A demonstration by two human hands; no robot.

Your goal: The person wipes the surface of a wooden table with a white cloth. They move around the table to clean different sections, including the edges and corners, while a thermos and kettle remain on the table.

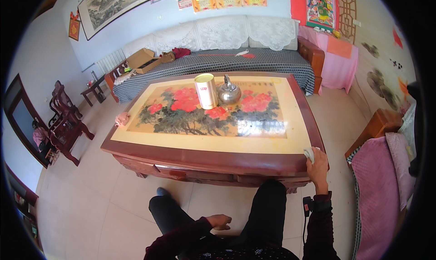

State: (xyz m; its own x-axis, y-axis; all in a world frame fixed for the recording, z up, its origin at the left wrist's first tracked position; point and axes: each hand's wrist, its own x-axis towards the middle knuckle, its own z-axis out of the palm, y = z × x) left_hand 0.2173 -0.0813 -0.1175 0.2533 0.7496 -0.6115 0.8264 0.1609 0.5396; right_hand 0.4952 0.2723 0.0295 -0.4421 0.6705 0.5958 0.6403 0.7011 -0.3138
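Note:
My right hand [318, 164] presses a crumpled light cloth [309, 155] onto the near right corner of a dark red wooden coffee table [211, 159]. Between my knees, well below the table's front edge, my left hand [220, 222] hangs with its fingers loosely curled and no object visible in it. A peony painting [190, 120] covers the middle of the tabletop under a shiny surface. Toward its far side stand a tall pale canister [206, 93] with a gold-green lid and, touching or close to it, a metal kettle [229, 92]. A crumpled pink cloth [122, 119] lies at the left edge.
Beyond the table is a long sofa [218, 63] with an open cardboard box [146, 60] and a bag [168, 57] on it. A carved wooden chair [66, 134] stands left, near a seated person [41, 137]. At right is a seat with a pink quilted cover [374, 188].

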